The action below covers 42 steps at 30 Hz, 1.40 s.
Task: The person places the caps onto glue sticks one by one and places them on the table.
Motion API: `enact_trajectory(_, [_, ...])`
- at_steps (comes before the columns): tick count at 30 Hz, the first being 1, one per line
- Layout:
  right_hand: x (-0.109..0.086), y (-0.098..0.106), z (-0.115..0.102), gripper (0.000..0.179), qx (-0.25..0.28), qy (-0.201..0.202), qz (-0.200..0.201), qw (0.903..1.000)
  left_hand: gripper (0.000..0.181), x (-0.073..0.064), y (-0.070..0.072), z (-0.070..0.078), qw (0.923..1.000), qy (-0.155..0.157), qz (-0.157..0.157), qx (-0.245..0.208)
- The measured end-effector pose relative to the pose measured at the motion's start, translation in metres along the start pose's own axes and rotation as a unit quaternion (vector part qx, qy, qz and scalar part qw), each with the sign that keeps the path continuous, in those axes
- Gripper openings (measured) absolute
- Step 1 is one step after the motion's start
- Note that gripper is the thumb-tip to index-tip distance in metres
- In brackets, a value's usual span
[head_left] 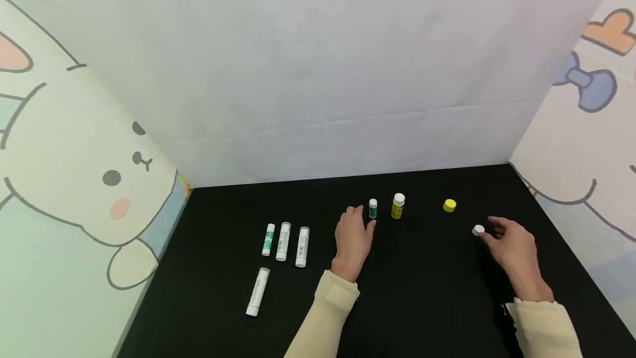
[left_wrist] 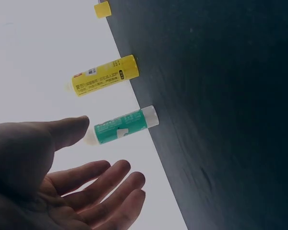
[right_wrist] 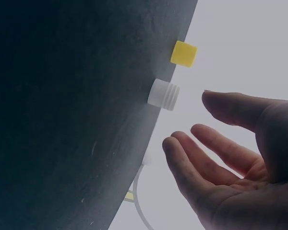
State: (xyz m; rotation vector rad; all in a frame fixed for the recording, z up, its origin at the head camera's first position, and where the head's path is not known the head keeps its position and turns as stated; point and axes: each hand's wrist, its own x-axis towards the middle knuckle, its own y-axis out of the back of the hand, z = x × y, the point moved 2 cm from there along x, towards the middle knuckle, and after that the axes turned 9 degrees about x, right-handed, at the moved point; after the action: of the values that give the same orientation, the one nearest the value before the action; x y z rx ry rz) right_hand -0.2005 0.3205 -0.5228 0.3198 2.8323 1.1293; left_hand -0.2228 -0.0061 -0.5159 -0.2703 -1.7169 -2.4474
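My left hand (head_left: pixel 353 239) is beside a small green glue stick (head_left: pixel 372 209) that stands upright with a white top. Its thumb and fingers are spread apart, the thumb tip close to the stick in the left wrist view. Just right of that stands a yellow glue stick (head_left: pixel 397 207) with a white top. On the right side of the table my right hand (head_left: pixel 512 243) is next to a small white cap (head_left: pixel 478 230). The right wrist view shows this ridged cap (right_wrist: pixel 163 94) in front of its parted thumb and loosely bent fingers, with a gap between.
A yellow cap (head_left: pixel 449 205) stands behind the white one. At the left of the black table (head_left: pixel 417 303), several white glue sticks lie, among them a green-labelled one (head_left: pixel 268 240) and one nearer the front (head_left: pixel 258 291). Pale walls (head_left: pixel 323 70) border the table's back and sides.
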Motion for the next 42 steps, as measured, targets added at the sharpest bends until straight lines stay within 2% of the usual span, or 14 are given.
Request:
enact_trajectory(10, [0.004,-0.001,0.002,0.045,-0.004,0.0,-0.034,0.9994,0.043,0.013,-0.007,0.004,0.9998,0.007,-0.016,-0.007])
enact_trajectory(22, [0.008,-0.006,-0.001,0.045,-0.008,0.0,-0.077,0.997,0.03,0.02,-0.016,0.003,0.9998,0.002,-0.008,-0.021])
enact_trajectory(30, [0.009,-0.01,-0.001,0.036,-0.014,0.014,-0.062,0.9979,0.03,0.024,-0.021,0.003,0.9998,-0.001,-0.011,-0.019])
enact_trajectory(42, [0.009,-0.012,0.0,0.02,-0.025,0.051,-0.033,0.9979,0.017,0.03,-0.026,0.003,0.9992,0.0,-0.016,-0.037])
